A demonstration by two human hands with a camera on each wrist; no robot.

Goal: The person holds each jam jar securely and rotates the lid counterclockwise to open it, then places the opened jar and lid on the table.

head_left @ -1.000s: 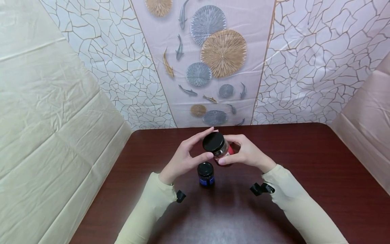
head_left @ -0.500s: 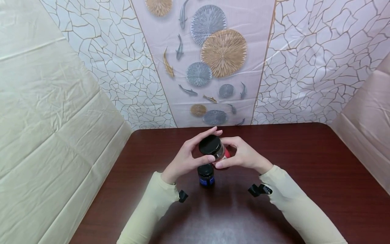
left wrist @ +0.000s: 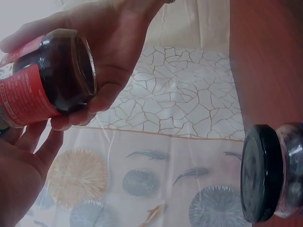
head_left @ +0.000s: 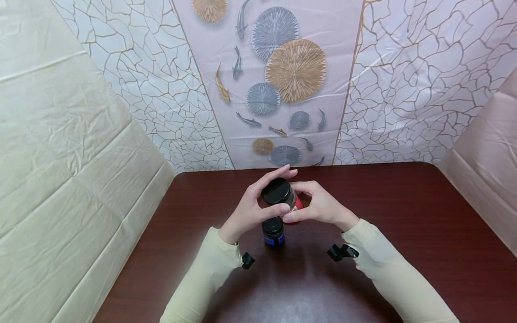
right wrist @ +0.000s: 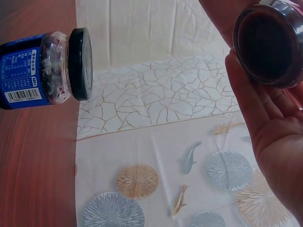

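A glass jar with a black lid point(head_left: 276, 190), red label point(left wrist: 29, 94) and dark contents is held tilted above the table, its lid toward the upper left. My right hand point(head_left: 325, 204) grips the jar's body, thumb in front. My left hand point(head_left: 252, 206) is around the lid end, thumb across the near side and the longer fingers reaching past the far side. The right wrist view shows the held jar's dark base point(right wrist: 267, 47). Below, a second jar with a blue label point(head_left: 274, 240) and black lid point(right wrist: 80, 64) stands upright on the table.
The dark reddish-brown table point(head_left: 194, 197) has rounded far corners. A patterned fabric backdrop point(head_left: 282, 134) rises behind it, with a cream cloth wall point(head_left: 81, 188) at the left and another point(head_left: 488, 148) at the right. Black wrist cameras point(head_left: 341, 252) hang under the sleeves.
The held jar has moved slightly left and down, now overlapping the blue-labelled jar's top in the head view. My left hand has shifted right, farther around the lid. My right hand has shifted slightly left.
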